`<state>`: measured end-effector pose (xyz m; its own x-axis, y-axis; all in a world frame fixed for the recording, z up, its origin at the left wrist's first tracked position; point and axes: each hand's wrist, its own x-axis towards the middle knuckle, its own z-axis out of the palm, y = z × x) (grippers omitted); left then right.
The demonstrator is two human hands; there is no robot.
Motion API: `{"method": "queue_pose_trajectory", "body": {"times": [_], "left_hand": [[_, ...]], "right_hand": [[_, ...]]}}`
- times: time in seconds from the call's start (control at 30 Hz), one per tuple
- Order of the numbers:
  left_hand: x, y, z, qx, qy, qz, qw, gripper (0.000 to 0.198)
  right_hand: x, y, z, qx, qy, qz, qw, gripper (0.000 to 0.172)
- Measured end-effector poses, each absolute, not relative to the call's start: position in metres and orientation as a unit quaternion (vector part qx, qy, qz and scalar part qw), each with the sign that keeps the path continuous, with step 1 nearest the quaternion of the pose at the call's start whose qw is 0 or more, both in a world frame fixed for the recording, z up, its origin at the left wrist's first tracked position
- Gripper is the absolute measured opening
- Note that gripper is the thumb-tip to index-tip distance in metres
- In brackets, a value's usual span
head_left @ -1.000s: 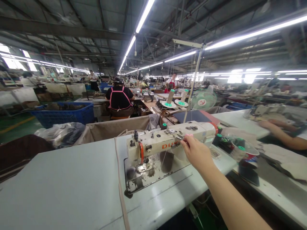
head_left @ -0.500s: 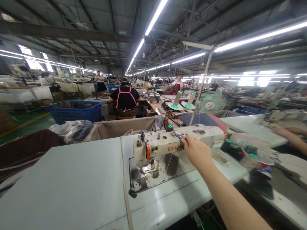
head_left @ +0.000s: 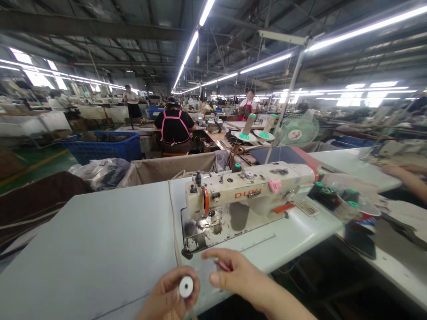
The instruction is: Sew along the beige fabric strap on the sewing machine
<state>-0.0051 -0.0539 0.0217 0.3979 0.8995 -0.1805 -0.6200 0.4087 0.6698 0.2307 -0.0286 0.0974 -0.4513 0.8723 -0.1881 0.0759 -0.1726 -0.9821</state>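
Observation:
My left hand [head_left: 170, 295] is at the bottom edge, fingers closed round a small round white bobbin [head_left: 186, 286] with a dark centre hole. My right hand [head_left: 238, 278] is just right of it, thumb and fingers pinched on a small pinkish thing I cannot make out. Both hands hover over the front edge of the white sewing table [head_left: 100, 249]. Beyond them stands a cream sewing machine [head_left: 250, 193] with red lettering, an orange guard at its needle end and a pink knob on its front.
Thread cones [head_left: 248, 126] and a green fan [head_left: 296, 131] stand behind the machine. A cup and green-topped spools [head_left: 353, 211] lie at its right. Another person's forearm [head_left: 405, 178] rests on the right table. A seated worker [head_left: 174, 129] and a blue crate [head_left: 103, 149] are farther back.
My right hand left the top of the sewing machine and came back to the table's front edge. My left hand came into view holding the bobbin. The view tilted down slightly.

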Motion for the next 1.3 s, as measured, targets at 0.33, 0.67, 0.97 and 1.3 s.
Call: {"method": "queue_pose_trajectory", "body": {"times": [0.33, 0.67, 0.97, 1.3], "left_hand": [[0.003, -0.028, 0.050, -0.003, 0.301, 0.631, 0.715, 0.021], [0.005, -0.022, 0.049, -0.013, 0.390, 0.632, 0.670, 0.023], [0.013, -0.019, 0.049, 0.013, 0.374, 0.651, 0.661, 0.021], [0.007, -0.028, 0.047, 0.035, 0.360, 0.657, 0.661, 0.012]], "right_hand": [[0.301, -0.019, 0.098, -0.615, -0.453, 0.543, 0.348, 0.065], [0.410, -0.009, 0.126, -0.885, -0.438, 0.089, 0.132, 0.032], [0.278, -0.035, 0.085, -0.679, -0.725, 0.116, 0.027, 0.027], [0.200, -0.019, 0.068, -0.616, -0.782, 0.090, 0.021, 0.023]]}}
